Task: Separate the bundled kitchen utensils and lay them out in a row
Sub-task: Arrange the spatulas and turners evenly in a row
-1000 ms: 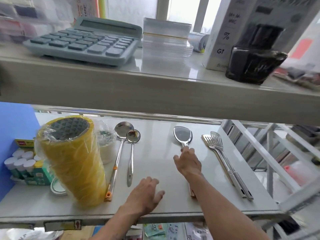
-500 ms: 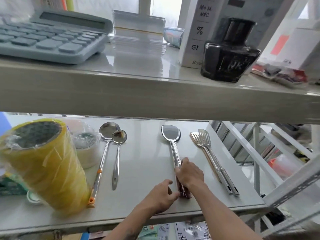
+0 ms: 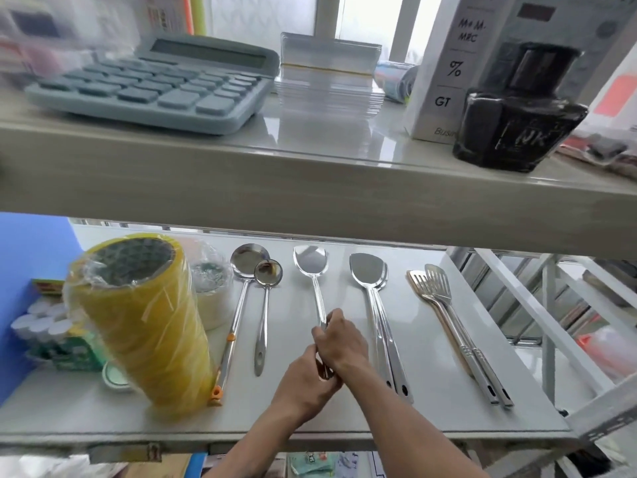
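Steel utensils lie on the lower white shelf (image 3: 344, 420). A large ladle (image 3: 249, 260) and a small ladle (image 3: 268, 271) lie side by side at the left. In the middle a steel turner (image 3: 310, 259) points away from me, and both my hands grip its handle: my right hand (image 3: 339, 341) further up, my left hand (image 3: 306, 381) at the near end. Right of them two stacked turners (image 3: 368, 270) lie together. At the far right are two slotted turners (image 3: 435, 282), one overlapping the other.
A tall yellow stack of tape rolls (image 3: 138, 319) stands at the left, with a white tape roll (image 3: 212, 291) behind it and glue sticks (image 3: 41, 322). The upper shelf (image 3: 310, 188) overhangs, holding a calculator (image 3: 155, 84) and an ink bottle (image 3: 520, 108).
Both hands closed on the stacked turners' handles, and one turner has come away to the left; it now lies apart between the ladles and the remaining pair.
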